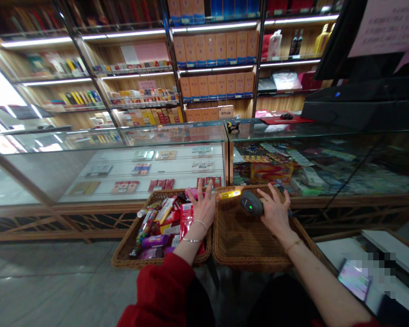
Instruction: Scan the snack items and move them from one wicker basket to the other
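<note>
My right hand holds a dark grey barcode scanner with a green light over the right wicker basket. Some of its fingers stick out past the scanner. A brightly lit yellow packet lies at that basket's back left corner, in front of the scanner. My left hand reaches over the left wicker basket, its fingers spread. Beneath and beside it are a pink item and a red packet. Purple packets and several other colourful wrapped goods fill the basket; whether my left fingers touch any is unclear.
Glass display counters stand behind both baskets, with shelves of orange boxes beyond. A monitor is at upper right. On a white surface at lower right lies a phone. Grey floor shows at left.
</note>
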Demonstrator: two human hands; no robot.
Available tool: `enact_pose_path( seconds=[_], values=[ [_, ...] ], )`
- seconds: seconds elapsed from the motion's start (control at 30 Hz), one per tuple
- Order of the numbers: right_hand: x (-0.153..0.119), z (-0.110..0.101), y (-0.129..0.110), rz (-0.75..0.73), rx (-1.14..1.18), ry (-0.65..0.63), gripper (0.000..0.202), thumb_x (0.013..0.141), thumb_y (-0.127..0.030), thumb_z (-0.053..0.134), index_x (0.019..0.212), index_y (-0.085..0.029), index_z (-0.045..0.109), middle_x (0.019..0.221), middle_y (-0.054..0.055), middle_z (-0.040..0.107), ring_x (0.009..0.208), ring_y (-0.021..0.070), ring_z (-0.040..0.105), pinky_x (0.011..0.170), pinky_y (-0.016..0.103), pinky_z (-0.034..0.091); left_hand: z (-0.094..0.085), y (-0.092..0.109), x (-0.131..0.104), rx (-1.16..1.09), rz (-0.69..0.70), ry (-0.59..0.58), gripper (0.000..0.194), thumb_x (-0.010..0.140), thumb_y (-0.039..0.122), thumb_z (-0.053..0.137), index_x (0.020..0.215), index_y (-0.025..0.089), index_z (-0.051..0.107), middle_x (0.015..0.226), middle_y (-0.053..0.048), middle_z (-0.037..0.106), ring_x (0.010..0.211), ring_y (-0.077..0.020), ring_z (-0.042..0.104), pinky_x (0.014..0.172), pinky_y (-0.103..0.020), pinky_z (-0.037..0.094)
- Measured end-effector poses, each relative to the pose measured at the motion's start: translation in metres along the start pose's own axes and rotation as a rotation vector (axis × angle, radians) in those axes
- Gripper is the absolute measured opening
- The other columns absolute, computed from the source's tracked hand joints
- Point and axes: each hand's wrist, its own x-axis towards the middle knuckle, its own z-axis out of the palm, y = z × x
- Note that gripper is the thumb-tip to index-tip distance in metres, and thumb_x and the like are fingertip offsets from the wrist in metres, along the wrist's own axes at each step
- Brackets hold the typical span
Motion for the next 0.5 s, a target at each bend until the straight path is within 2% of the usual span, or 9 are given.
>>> enact_pose_path(
  seconds=[0.23, 0.5],
  values=[
    [0.0, 0.0005, -0.0001, 0.004, -0.002, 0.01, 0.033, 0.07, -0.007, 0.054, 0.094, -0.02, 0.071, 0.136, 0.007, 0.069, 0.147, 0.0315, 0.037, 0.122, 0.064, 0.006, -0.0032, 0.0013, 0.0002, -0.005, -0.012, -0.007, 0.032, 0.1, 0.027, 0.05, 0.124, 0.028, 0.07, 0.165, -0.007, 0.036, 0.157, -0.0404, 0.009, 0.116, -0.083, 0.004],
    [0.0002, 0.0034, 0.0011, 0.026, -0.023, 0.009, 0.034, 0.07, -0.008, 0.055, 0.097, -0.021, 0.071, 0.138, 0.006, 0.068, 0.146, 0.0331, 0.038, 0.121, 0.065, 0.007, -0.0049, 0.0021, 0.0008, -0.023, -0.03, -0.009, 0.032, 0.098, 0.026, 0.053, 0.125, 0.03, 0.071, 0.166, -0.006, 0.035, 0.158, -0.0395, 0.006, 0.115, -0.083, 0.001]
  ],
)
